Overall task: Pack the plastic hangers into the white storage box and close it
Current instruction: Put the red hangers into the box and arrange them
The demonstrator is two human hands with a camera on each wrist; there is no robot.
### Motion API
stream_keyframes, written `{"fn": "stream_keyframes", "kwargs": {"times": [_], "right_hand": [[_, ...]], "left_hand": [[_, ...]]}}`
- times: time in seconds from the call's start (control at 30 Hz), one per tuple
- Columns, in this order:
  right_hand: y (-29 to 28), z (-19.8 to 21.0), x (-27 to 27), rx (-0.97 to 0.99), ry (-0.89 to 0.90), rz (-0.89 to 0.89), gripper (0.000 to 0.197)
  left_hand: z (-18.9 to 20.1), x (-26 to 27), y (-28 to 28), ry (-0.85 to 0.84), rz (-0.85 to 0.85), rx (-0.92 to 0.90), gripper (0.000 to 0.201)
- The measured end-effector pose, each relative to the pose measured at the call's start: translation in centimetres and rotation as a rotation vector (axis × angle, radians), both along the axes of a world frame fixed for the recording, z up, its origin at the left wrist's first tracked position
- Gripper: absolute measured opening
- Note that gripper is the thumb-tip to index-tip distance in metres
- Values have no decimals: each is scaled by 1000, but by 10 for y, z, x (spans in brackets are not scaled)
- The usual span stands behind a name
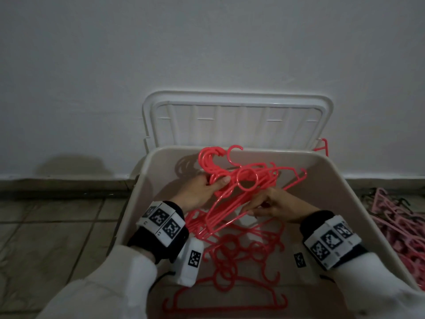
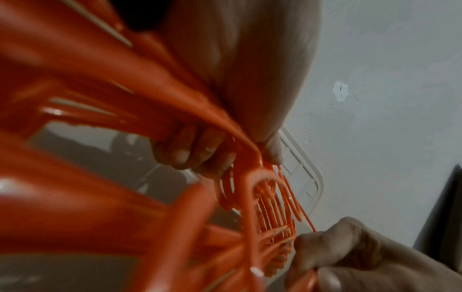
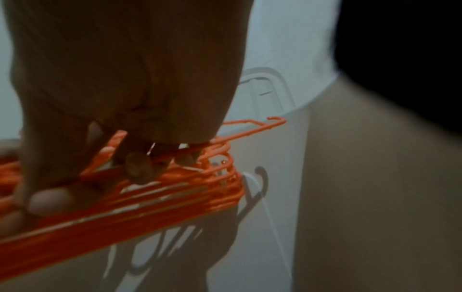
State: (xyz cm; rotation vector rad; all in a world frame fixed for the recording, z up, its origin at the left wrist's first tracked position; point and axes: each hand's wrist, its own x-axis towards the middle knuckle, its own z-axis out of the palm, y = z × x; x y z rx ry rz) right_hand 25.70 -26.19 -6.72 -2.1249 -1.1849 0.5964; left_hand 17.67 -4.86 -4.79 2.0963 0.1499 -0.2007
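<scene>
A bundle of several red plastic hangers (image 1: pixel 243 183) hangs over the open white storage box (image 1: pixel 345 178), hooks pointing to the far wall. My left hand (image 1: pixel 202 187) grips the bundle (image 2: pixel 247 189) near the hooks and necks. My right hand (image 1: pixel 273 206) pinches the lower bars of the same stack (image 3: pixel 175 197) with its fingers (image 3: pixel 138 168) curled over them. More red hangers (image 1: pixel 239 256) lie loose on the box floor beneath. The box lid (image 1: pixel 236 118) leans upright against the wall behind the box.
A pile of pink hangers (image 1: pixel 400 229) lies on the tiled floor to the right of the box. One red hanger end (image 1: pixel 323 147) sticks out behind the box's far right corner. A white wall stands close behind; brown floor tiles (image 1: pixel 53 226) spread to the left.
</scene>
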Motion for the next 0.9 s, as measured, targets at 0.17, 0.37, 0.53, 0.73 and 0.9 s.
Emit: {"fn": "stream_keyframes", "kwargs": {"times": [0.17, 0.37, 0.53, 0.73, 0.9], "right_hand": [[12, 1, -5, -12, -121, 69, 17], [23, 5, -15, -18, -165, 174, 18], [31, 0, -23, 31, -190, 209, 17], [26, 4, -21, 248, -169, -19, 7], [19, 9, -16, 74, 80, -70, 29]], "left_hand": [[1, -2, -2, -20, -64, -39, 47], [-7, 1, 1, -13, -38, -44, 58], [-8, 3, 2, -15, 26, 90, 26], [-6, 2, 0, -25, 65, 210, 35], [-8, 1, 5, -59, 160, 376, 33]]}}
